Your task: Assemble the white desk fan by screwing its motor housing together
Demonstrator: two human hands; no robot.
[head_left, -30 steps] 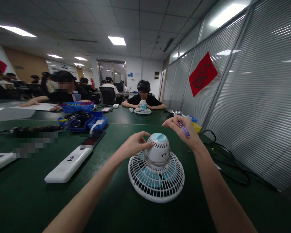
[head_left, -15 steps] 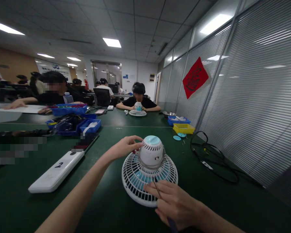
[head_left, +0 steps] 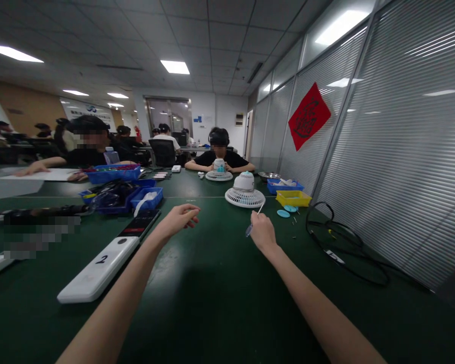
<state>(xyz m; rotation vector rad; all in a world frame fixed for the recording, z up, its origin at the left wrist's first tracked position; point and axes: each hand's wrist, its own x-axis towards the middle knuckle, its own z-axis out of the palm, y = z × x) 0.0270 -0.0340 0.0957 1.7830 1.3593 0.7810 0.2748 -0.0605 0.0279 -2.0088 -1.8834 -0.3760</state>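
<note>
A white fan head [head_left: 245, 198] with a round grille and a light blue cap lies grille-down toward the far side of the green table. Just in front of it, my right hand [head_left: 263, 231] is closed around a screwdriver [head_left: 249, 230]; its thin metal shaft points up and to the right, near the grille's rim. My left hand [head_left: 179, 220] hovers over the table to the left, empty, with loosely bent fingers apart. It is well clear of the fan.
Blue bins [head_left: 147, 198] with parts stand at left, behind a white device [head_left: 100, 270] marked 2. To the right are a yellow tray [head_left: 293, 198], light blue discs [head_left: 283, 214], screws and a coiled black cable [head_left: 349, 247]. Across the table, a person [head_left: 219, 146] handles another fan [head_left: 219, 175].
The fan head has moved away from me to the far right. My left hand has come off it, and my right hand has moved forward, still gripping the screwdriver.
</note>
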